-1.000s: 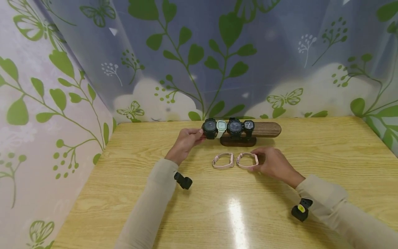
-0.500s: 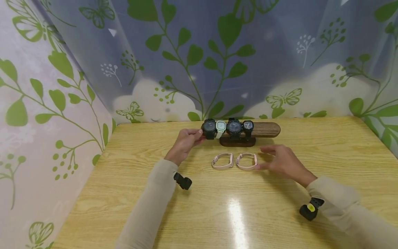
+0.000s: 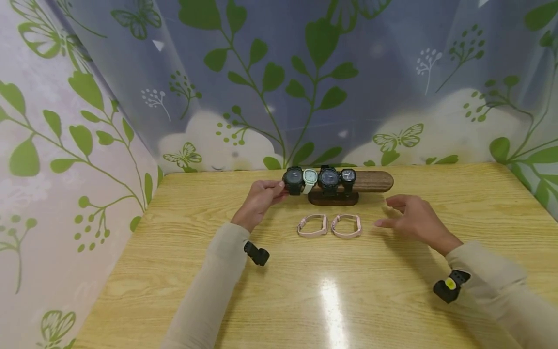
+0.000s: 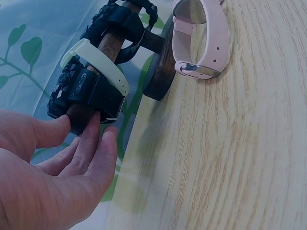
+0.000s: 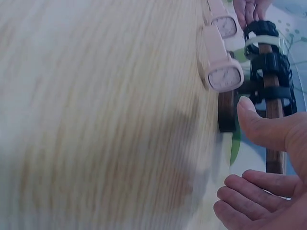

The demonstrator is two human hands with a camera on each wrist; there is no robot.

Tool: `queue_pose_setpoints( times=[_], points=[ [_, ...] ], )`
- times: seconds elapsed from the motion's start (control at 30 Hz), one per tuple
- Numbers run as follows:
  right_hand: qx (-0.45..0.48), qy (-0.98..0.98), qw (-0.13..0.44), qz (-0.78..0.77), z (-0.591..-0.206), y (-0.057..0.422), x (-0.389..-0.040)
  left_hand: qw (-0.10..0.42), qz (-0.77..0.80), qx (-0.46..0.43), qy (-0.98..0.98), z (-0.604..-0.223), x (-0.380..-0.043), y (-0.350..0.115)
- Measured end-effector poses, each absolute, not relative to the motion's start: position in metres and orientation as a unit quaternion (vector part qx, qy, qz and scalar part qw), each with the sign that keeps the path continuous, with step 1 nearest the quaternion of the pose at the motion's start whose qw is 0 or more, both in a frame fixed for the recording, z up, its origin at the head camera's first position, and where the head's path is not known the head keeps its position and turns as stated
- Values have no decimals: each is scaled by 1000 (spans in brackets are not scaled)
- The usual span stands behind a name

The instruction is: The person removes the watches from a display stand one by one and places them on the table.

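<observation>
A dark wooden watch stand (image 3: 374, 181) carries several watches along its bar: a black watch (image 3: 294, 177) at the left end, a pale green watch (image 3: 310, 176), a larger black watch (image 3: 329, 177) and a small square black watch (image 3: 348, 176). My left hand (image 3: 259, 201) grips the bar's left end, thumb on one side and fingers beneath, as the left wrist view shows. Two pink watches stand on edge before the stand, a left pink watch (image 3: 324, 224) and a right pink watch (image 5: 224, 78). Right of them, my right hand (image 3: 420, 222) hovers with parted fingers, holding nothing.
The wooden table (image 3: 279, 291) reaches up to a leaf-patterned curtain (image 3: 270, 97) behind the stand. Another patterned cloth (image 3: 78, 145) hangs along the left side. The bar's right part bears no watch.
My right hand has let go of the right pink watch and drawn away to the right. The left hand has stayed on the stand's end.
</observation>
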State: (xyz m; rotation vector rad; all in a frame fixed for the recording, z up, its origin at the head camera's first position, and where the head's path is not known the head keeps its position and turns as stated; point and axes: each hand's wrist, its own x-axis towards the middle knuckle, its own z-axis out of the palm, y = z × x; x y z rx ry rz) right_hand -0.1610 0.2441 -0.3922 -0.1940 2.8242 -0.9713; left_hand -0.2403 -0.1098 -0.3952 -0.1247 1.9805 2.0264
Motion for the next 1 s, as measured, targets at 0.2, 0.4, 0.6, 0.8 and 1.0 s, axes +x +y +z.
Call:
queue_pose_setpoints(
  times=[0.2, 0.4, 0.6, 0.8, 1.0],
  points=[
    [-61, 948, 64, -307, -390, 255, -170, 154, 706, -40, 690, -395, -241, -110],
    [-57, 953, 51, -294, -384, 258, -178, 155, 706, -40, 690, -395, -241, -110],
    [-62, 955, 39, -287, -374, 256, -186, 155, 709, -45, 687, -395, -241, -110],
    [-62, 956, 30, -285, -364, 250, -194, 152, 710, -42, 686, -396, -241, -110],
    [-69, 957, 18, -280, -357, 238, -200, 152, 708, -41, 688, -396, -240, -111]
  ],
)
